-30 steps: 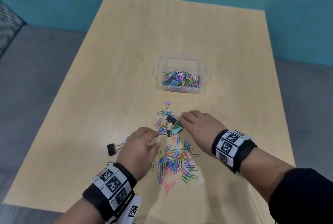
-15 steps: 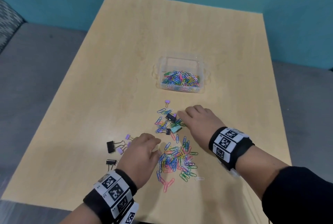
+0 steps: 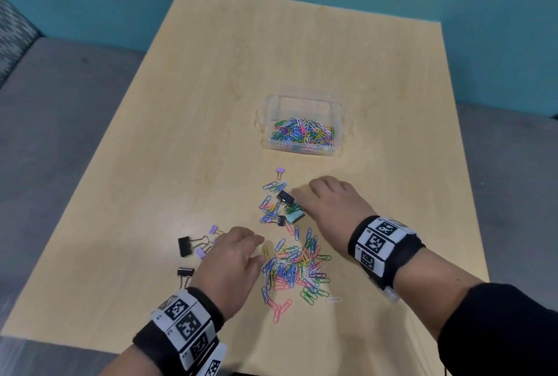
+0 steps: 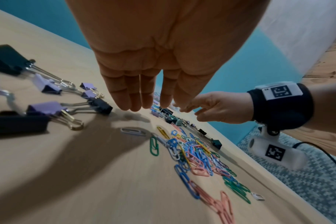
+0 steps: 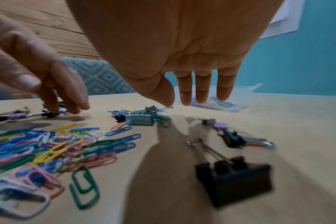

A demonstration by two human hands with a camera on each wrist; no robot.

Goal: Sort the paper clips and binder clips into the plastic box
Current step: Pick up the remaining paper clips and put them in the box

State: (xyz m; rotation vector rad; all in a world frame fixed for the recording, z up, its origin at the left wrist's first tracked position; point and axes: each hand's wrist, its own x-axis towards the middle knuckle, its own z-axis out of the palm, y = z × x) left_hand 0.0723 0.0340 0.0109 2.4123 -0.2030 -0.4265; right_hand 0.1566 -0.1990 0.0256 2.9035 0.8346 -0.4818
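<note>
- plastic box (image 3: 338, 109) up the table, paper clips inside (loose pile (image 3: 297, 267) nearer)
- left hand (image 3: 231, 264), right hand (image 3: 333, 203): fingers relaxed, holding nothing
- right wrist view alone shows black binder clip (image 5: 234, 178) under the palm

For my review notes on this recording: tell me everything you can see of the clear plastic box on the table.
The plastic box is a small, clear, rectangular tub with rounded corners and a small lug on each short side, open on top, with no lid in view. It stands upright on the light wooden table, beyond both hands, and neither touches it. Inside lies a heap of coloured paper clips, gathered toward its near side; I can make out no binder clips in it. In the right wrist view it shows only blurred behind the fingers.
</note>
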